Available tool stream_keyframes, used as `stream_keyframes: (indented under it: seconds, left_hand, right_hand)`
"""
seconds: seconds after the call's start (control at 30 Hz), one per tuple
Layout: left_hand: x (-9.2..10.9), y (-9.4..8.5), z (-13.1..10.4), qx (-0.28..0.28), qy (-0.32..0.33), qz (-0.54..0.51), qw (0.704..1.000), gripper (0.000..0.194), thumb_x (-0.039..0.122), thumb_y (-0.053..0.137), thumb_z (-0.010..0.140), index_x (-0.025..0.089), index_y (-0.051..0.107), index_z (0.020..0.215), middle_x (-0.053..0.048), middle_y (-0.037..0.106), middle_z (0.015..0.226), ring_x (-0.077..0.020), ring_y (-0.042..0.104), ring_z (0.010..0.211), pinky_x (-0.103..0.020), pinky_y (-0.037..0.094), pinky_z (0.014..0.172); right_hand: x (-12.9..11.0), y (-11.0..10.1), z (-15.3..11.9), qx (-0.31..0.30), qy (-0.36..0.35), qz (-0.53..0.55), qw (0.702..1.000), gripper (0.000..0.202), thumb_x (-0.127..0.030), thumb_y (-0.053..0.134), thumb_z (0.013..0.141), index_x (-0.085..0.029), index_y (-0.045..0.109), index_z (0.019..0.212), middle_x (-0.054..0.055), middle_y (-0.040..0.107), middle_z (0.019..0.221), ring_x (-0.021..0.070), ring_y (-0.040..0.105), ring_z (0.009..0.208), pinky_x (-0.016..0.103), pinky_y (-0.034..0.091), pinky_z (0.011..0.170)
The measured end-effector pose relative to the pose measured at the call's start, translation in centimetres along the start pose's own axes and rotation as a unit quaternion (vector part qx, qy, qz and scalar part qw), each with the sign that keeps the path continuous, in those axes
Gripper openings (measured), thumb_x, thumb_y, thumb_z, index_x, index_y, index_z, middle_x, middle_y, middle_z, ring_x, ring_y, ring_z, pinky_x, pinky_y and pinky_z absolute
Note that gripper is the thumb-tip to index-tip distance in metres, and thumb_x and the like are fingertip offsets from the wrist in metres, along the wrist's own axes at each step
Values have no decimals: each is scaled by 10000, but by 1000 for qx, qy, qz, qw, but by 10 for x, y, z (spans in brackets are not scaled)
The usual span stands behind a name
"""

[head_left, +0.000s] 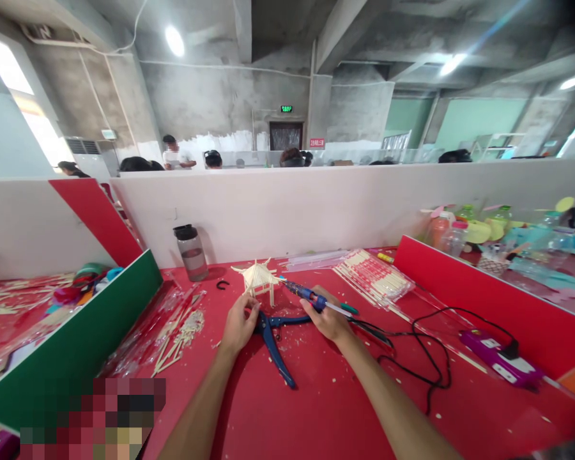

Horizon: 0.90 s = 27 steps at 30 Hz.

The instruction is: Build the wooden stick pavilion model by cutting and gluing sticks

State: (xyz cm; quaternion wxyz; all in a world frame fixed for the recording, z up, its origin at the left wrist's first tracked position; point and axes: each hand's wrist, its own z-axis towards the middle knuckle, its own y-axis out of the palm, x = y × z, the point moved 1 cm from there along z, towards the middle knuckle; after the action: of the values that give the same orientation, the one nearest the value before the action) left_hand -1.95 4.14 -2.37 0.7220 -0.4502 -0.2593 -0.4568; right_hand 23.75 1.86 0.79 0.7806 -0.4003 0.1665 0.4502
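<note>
A small pavilion model [259, 277] made of pale wooden sticks stands on the red table. My left hand [241, 322] is closed at its near left leg, the fingertips partly hiding that leg. In my right hand [332, 317] is a blue glue gun [311, 296], its nozzle pointing left at the right corner of the model's roof. Whether the nozzle touches the roof I cannot tell. Between my hands lies a blue-handled cutter [274, 350], its handles spread. A clear glue stick [339, 310] sticks out of the gun's back.
Loose sticks and offcuts [188, 329] lie left, near a water bottle [191, 254]. A pack of sticks [376, 276] is at the back right. A black cable [424, 332] loops toward a purple power strip [501, 360]. Green [76, 348] and red [489, 300] dividers flank the table.
</note>
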Motion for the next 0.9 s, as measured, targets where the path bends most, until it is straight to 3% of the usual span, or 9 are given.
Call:
stream_keyframes:
  seconds: [0.9]
  left_hand:
    - [-6,2,1,3,14,7,1000,171,357,568,897,203,619,845,-32,641,822,-171,593,741,-258,454,652]
  right_hand:
    - [4,9,-1,9,-14,-124,992,315,-502,511,955,-244,593,796,53,622,785,234,613,743,316,418,650]
